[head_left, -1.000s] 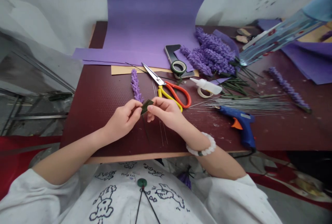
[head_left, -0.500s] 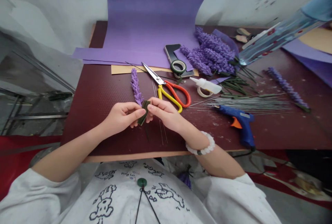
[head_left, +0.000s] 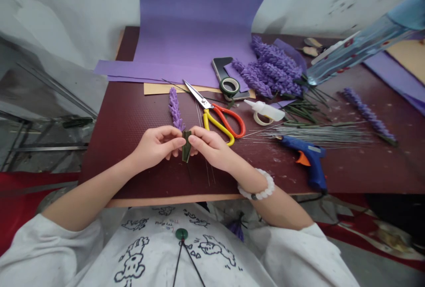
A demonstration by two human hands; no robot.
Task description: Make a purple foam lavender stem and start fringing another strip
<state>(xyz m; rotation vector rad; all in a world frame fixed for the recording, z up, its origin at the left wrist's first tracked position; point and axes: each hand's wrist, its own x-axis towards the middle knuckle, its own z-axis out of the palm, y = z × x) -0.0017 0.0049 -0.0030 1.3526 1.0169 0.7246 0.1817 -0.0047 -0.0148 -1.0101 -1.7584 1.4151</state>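
Note:
A purple paper lavender sprig (head_left: 175,109) lies on the dark red table (head_left: 133,114), pointing away from me. At its base a strip of dark green tape (head_left: 186,146) hangs nearly upright over the stem. My left hand (head_left: 158,147) pinches the stem just under the purple part, fingers closed. My right hand (head_left: 211,147) pinches the green tape from the other side, fingers closed too. The thin wire stem runs down toward me below both hands.
Red-and-yellow scissors (head_left: 219,118), a green tape roll (head_left: 229,86) on a phone, a white glue bottle (head_left: 265,110), a blue glue gun (head_left: 307,158), a bundle of wires (head_left: 318,134), several finished purple sprigs (head_left: 272,72) and purple sheets (head_left: 192,34) cover the table.
The green tape has swung from slanting to nearly upright between my fingertips. Both hands stayed in place, turning slightly around the stem.

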